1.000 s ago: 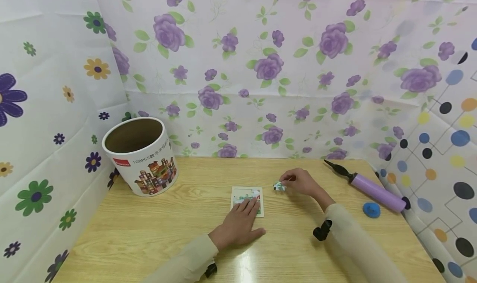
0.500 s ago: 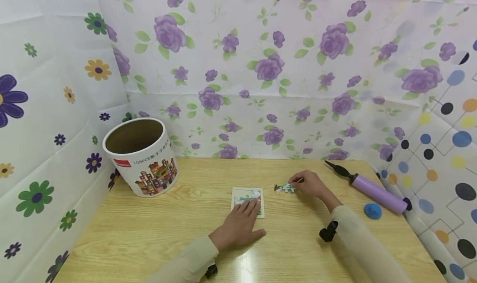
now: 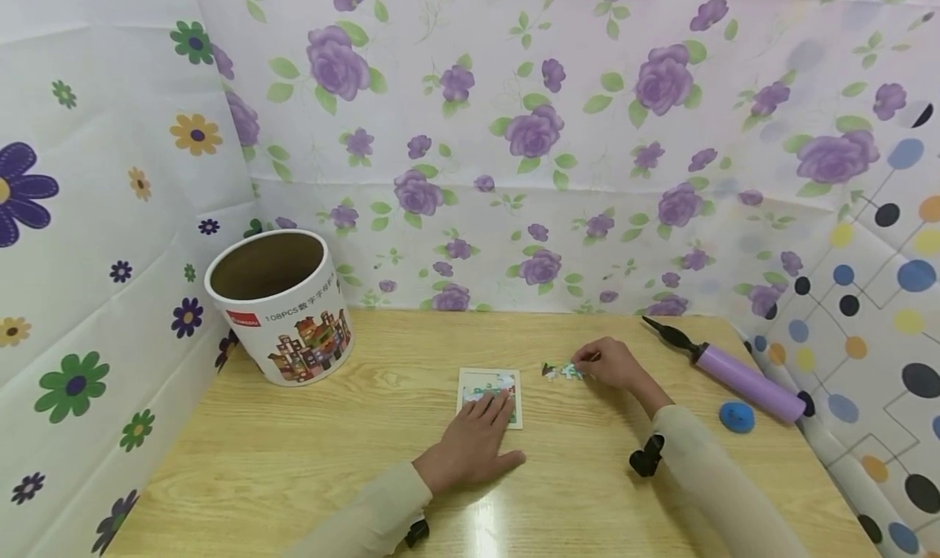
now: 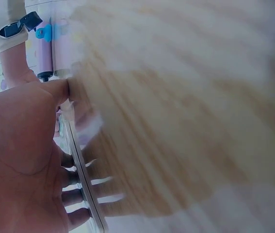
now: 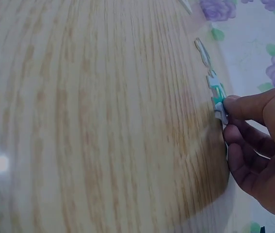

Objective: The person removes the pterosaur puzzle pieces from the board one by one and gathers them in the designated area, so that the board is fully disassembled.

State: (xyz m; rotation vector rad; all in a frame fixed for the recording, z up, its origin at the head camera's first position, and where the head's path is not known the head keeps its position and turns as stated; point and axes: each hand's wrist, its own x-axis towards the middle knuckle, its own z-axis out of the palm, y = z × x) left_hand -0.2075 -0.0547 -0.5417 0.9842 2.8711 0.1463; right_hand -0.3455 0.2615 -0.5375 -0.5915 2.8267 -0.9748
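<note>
Head view, reading from the left of the frame: I see the open cardboard tub (image 3: pixel 277 305) at middle left, standing well away from both hands. At centre my left hand (image 3: pixel 473 448) lies flat, its straight fingers (image 3: pixel 494 407) pressing the near part of the puzzle board (image 3: pixel 490 395) onto the tabletop (image 3: pixel 308 460). Right of it, the right hand (image 3: pixel 613 366) pinches one loose puzzle piece (image 5: pixel 220 109) between thumb and forefinger, with more puzzle pieces (image 3: pixel 560 370) lying beside it on the wood.

I judge the pinch shallow: it catches only the piece's edge, so a slip could flick it into its neighbours and scatter them. If the left fingers ease off, the board may skate on the glossy surface.

Open wood between board and pieces gives room to slide. Farther right, the purple pump (image 3: pixel 734 374) and blue cap (image 3: pixel 736 417) sit near the tabletop's right edge, so a wide elbow swing could knock them off.
</note>
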